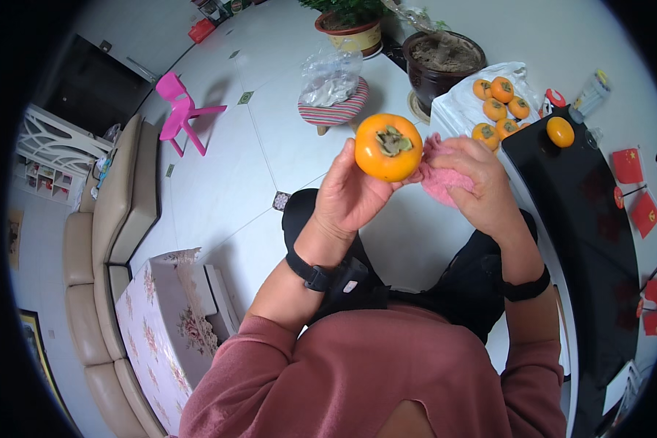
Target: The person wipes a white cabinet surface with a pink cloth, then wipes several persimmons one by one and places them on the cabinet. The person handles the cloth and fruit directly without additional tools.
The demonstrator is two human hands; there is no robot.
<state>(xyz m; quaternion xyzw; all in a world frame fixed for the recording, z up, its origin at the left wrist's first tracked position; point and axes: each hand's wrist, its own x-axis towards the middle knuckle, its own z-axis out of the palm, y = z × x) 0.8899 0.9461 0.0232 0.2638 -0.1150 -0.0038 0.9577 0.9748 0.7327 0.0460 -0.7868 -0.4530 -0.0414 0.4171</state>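
Note:
An orange persimmon point(382, 159) with a dried brown-green calyx rests in my left hand point(350, 189), its calyx end facing up at me. My right hand point(473, 175) grips a crumpled pink cloth point(443, 178), held close beside the fruit's right side. Beyond that hand, several more persimmons point(494, 109) lie on a white plastic bag point(457, 104). A single persimmon point(560, 132) sits apart on the glossy black top of a cabinet point(569, 191) to my right.
A striped stool point(336, 114) ahead carries a clear plastic bag point(331, 76). Behind it are two plant pots point(356, 39). A pink child's chair point(180, 115) stands left on the tiled floor. A beige sofa point(117, 202) and a flower-patterned table cover point(148, 323) are at left; small red flags point(628, 166) at right.

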